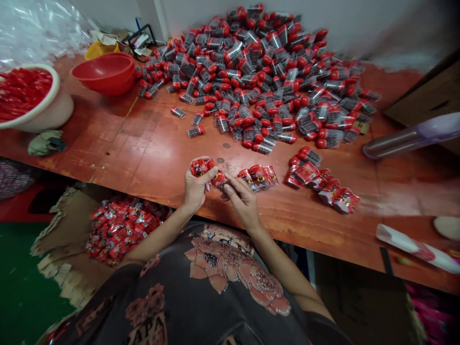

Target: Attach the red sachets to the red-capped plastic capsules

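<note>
My left hand (196, 184) is closed around a small red packet (200, 166) at the near edge of the red-brown table (143, 153). My right hand (241, 196) pinches another red packet (218, 179) right beside it, fingers touching the left hand. A short row of red packets (259, 176) lies just right of my hands, and a second bunch of packets (323, 184) sits further right. A big heap of small clear tubes with red caps (258, 72) covers the far middle of the table.
A red bowl (106, 72) and a white basin of red caps (32, 98) stand at the far left, with a rag (45, 143) near them. A cardboard box of red packets (118, 225) sits below the table edge. A purple tube-shaped thing (413, 136) lies right.
</note>
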`<state>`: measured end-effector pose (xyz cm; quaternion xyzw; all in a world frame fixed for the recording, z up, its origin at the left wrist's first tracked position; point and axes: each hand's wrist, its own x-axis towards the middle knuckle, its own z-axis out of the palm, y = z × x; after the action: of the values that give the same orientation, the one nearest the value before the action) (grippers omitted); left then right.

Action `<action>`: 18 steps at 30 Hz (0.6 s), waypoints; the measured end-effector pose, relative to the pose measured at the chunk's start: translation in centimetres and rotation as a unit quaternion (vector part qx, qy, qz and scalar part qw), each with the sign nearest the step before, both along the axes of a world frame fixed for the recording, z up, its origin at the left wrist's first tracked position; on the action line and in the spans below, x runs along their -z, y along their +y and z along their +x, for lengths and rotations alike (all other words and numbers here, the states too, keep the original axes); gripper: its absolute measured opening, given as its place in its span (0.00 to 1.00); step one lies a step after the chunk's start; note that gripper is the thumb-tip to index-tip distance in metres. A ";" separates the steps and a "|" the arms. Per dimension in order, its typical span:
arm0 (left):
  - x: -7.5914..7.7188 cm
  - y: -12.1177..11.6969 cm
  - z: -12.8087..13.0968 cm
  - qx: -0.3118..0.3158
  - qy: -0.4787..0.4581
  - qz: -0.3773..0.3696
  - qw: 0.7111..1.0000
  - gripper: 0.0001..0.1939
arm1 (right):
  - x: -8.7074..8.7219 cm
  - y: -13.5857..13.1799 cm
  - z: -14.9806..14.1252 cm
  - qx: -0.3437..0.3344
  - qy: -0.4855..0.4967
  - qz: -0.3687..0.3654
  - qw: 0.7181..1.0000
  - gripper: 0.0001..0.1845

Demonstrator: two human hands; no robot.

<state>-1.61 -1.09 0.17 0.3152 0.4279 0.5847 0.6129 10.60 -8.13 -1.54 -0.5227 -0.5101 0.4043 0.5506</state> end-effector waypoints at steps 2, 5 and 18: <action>-0.2 -0.1 0.1 0.001 -0.004 -0.010 1.000 0.20 | 0.1 0.0 0.1 0.003 -0.036 0.015 0.999 0.21; -0.3 -0.5 0.2 0.023 -0.009 -0.034 0.999 0.23 | 0.4 -0.2 0.0 0.032 -0.066 0.029 0.997 0.20; -0.9 -1.4 0.6 0.144 -0.004 -0.081 0.986 0.21 | 1.7 -0.5 -1.1 0.106 0.025 0.031 0.994 0.19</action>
<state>-1.03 -2.49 1.10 0.3204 0.4212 0.4554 0.7159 9.47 -8.61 -3.25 -0.5464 -0.4497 0.3409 0.6188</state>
